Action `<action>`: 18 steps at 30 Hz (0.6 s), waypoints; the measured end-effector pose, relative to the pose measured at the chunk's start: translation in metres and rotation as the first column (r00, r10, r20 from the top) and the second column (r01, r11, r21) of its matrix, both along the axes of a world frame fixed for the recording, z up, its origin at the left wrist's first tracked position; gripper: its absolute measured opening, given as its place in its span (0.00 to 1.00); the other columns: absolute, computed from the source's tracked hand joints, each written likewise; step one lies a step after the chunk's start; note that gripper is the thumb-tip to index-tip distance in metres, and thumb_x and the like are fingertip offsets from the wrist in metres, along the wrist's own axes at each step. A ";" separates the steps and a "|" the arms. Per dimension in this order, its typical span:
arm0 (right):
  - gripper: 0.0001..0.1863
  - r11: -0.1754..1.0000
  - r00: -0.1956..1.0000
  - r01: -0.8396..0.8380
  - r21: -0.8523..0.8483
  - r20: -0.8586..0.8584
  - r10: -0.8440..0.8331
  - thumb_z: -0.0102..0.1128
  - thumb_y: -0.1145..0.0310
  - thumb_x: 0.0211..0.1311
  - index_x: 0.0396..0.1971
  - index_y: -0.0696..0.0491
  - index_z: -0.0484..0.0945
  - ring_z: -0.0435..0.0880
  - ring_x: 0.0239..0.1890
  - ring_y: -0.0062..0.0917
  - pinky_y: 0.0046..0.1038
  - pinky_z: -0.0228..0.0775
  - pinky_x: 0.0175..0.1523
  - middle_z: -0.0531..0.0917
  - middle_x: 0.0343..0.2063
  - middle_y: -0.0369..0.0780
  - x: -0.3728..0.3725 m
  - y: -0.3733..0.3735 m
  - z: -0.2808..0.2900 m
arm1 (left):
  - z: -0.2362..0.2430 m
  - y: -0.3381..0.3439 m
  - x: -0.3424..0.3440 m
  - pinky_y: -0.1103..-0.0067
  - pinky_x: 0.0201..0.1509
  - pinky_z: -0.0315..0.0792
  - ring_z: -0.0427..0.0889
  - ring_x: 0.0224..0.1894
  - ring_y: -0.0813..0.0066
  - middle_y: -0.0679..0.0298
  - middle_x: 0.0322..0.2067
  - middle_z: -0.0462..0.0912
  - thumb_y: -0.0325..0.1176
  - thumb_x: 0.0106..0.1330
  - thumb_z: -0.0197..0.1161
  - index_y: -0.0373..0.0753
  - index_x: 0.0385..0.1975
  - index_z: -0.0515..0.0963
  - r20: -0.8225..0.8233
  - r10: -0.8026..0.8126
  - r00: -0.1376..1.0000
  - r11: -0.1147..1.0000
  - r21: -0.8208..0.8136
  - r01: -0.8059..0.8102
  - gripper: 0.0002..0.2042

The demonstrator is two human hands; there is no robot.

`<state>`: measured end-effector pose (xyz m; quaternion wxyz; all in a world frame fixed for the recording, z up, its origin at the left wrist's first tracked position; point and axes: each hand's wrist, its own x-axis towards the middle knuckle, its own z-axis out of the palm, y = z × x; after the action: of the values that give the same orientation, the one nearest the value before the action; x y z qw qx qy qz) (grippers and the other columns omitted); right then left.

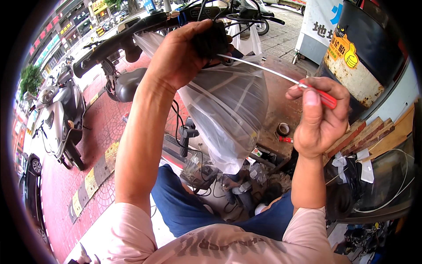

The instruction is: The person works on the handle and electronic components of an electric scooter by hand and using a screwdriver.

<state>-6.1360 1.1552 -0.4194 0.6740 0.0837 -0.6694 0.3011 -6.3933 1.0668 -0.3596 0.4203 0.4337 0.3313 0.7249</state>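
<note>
My left hand [182,55] is raised at the top middle, its fingers wrapped round a small black box-like part [213,40] beside the handlebar [136,28] and its cables. My right hand [321,114] grips a screwdriver by its red handle [324,97]. The long thin shaft [263,69] slants up and left, and its tip meets the lower edge of the black part; whether it sits in a screw cannot be made out. Just under the left hand hangs a translucent plastic bag [228,110].
A wooden bench top [281,75] with a roll of black tape [283,129] lies behind the bag. At right stand a rusty drum [351,57] and stacked wood strips [360,138]. Tools and wires clutter the ground between my knees. A scooter [57,110] is parked on red paving at left.
</note>
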 end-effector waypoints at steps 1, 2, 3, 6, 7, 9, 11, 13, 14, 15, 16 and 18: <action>0.10 0.997 0.999 0.028 0.073 0.020 -0.030 0.60 0.77 0.72 0.48 0.63 0.73 0.86 0.33 0.19 0.21 0.79 0.41 0.83 0.40 0.42 -0.001 0.001 -0.001 | 0.000 0.000 0.000 0.61 0.52 0.84 0.88 0.46 0.55 0.53 0.44 0.86 0.40 0.76 0.59 0.33 0.50 0.77 0.005 0.010 1.000 1.000 -0.007 -0.010 0.15; 0.10 0.998 1.000 0.020 0.058 0.011 -0.020 0.60 0.77 0.71 0.48 0.63 0.74 0.86 0.33 0.20 0.21 0.79 0.41 0.83 0.40 0.42 -0.002 0.000 -0.002 | 0.000 0.000 0.001 0.62 0.52 0.84 0.88 0.46 0.55 0.53 0.44 0.86 0.40 0.76 0.59 0.33 0.50 0.77 0.010 0.020 1.000 1.000 -0.015 -0.020 0.15; 0.10 0.999 1.000 0.010 0.043 0.003 -0.010 0.60 0.77 0.71 0.48 0.63 0.74 0.86 0.33 0.20 0.21 0.79 0.41 0.83 0.40 0.42 -0.005 -0.001 -0.004 | 0.000 -0.001 0.002 0.62 0.52 0.84 0.88 0.46 0.55 0.53 0.44 0.86 0.40 0.76 0.59 0.33 0.50 0.77 0.013 0.025 1.000 1.000 -0.017 -0.024 0.15; 0.10 1.000 1.000 0.000 0.024 0.003 -0.001 0.60 0.78 0.71 0.48 0.63 0.74 0.86 0.33 0.20 0.20 0.79 0.40 0.84 0.40 0.43 -0.009 -0.003 -0.004 | 0.000 -0.001 0.003 0.60 0.55 0.83 0.87 0.49 0.52 0.49 0.46 0.85 0.39 0.77 0.57 0.31 0.52 0.76 0.009 0.034 0.999 0.999 -0.025 -0.034 0.17; 0.10 1.000 1.000 0.001 0.021 0.007 -0.002 0.60 0.78 0.71 0.48 0.63 0.74 0.86 0.33 0.20 0.20 0.79 0.40 0.84 0.40 0.43 -0.010 -0.004 -0.003 | 0.000 -0.001 0.001 0.58 0.59 0.81 0.86 0.52 0.48 0.45 0.49 0.84 0.39 0.77 0.55 0.28 0.54 0.75 -0.002 0.036 0.999 0.999 -0.028 -0.036 0.18; 0.10 1.000 1.000 -0.001 0.001 0.020 0.001 0.61 0.78 0.69 0.47 0.62 0.75 0.86 0.33 0.22 0.23 0.80 0.42 0.84 0.40 0.44 -0.012 -0.006 -0.002 | 0.001 0.000 0.000 0.55 0.63 0.79 0.84 0.55 0.44 0.41 0.52 0.83 0.38 0.78 0.54 0.26 0.56 0.74 -0.009 0.033 0.999 0.999 -0.031 -0.034 0.19; 0.10 0.997 0.999 0.038 0.065 0.035 -0.040 0.61 0.79 0.68 0.46 0.62 0.76 0.86 0.32 0.24 0.26 0.81 0.44 0.85 0.39 0.44 -0.011 -0.005 0.000 | 0.001 0.000 0.000 0.56 0.63 0.79 0.85 0.55 0.45 0.41 0.51 0.84 0.38 0.78 0.54 0.26 0.56 0.74 -0.002 0.026 1.000 0.999 -0.031 -0.026 0.19; 0.09 0.983 0.991 0.102 0.151 0.065 -0.113 0.62 0.79 0.66 0.44 0.62 0.76 0.86 0.31 0.26 0.28 0.81 0.46 0.85 0.37 0.43 -0.008 -0.004 0.005 | 0.000 0.001 0.002 0.57 0.62 0.80 0.85 0.54 0.46 0.43 0.51 0.84 0.38 0.78 0.55 0.26 0.56 0.74 -0.034 0.032 0.999 0.999 -0.032 -0.033 0.19; 0.09 0.979 0.986 0.128 0.162 0.089 -0.144 0.62 0.78 0.65 0.43 0.62 0.77 0.85 0.31 0.26 0.29 0.81 0.47 0.85 0.36 0.43 -0.005 -0.007 0.007 | 0.000 0.001 0.003 0.57 0.62 0.80 0.85 0.54 0.47 0.44 0.50 0.84 0.39 0.78 0.55 0.27 0.56 0.74 -0.050 0.035 0.998 0.999 -0.032 -0.036 0.19; 0.08 0.973 0.978 0.153 0.174 0.113 -0.174 0.62 0.78 0.64 0.42 0.62 0.77 0.85 0.30 0.27 0.30 0.81 0.48 0.86 0.35 0.43 -0.002 -0.010 0.011 | -0.001 0.001 0.003 0.58 0.61 0.80 0.85 0.53 0.48 0.44 0.50 0.85 0.39 0.78 0.55 0.27 0.56 0.75 -0.060 0.039 0.997 0.999 -0.026 -0.040 0.19; 0.08 0.980 0.970 0.158 0.120 0.167 -0.177 0.62 0.78 0.65 0.42 0.62 0.77 0.85 0.30 0.26 0.29 0.81 0.47 0.86 0.34 0.42 0.002 -0.017 0.012 | -0.002 0.002 0.004 0.58 0.60 0.81 0.86 0.53 0.49 0.45 0.50 0.85 0.40 0.78 0.55 0.27 0.55 0.75 -0.068 0.043 0.997 0.999 -0.021 -0.044 0.19; 0.07 0.989 0.965 0.142 0.030 0.217 -0.145 0.60 0.78 0.67 0.43 0.63 0.77 0.84 0.30 0.23 0.26 0.80 0.44 0.86 0.34 0.41 0.003 -0.022 0.014 | -0.004 0.003 0.004 0.60 0.59 0.81 0.86 0.52 0.50 0.46 0.49 0.85 0.41 0.78 0.56 0.28 0.55 0.76 -0.077 0.052 0.996 0.999 -0.013 -0.053 0.19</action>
<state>-6.1333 1.1333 -0.4056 0.6158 0.0061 -0.7458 0.2540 -6.3895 1.0693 -0.3634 0.3913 0.4494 0.3638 0.7160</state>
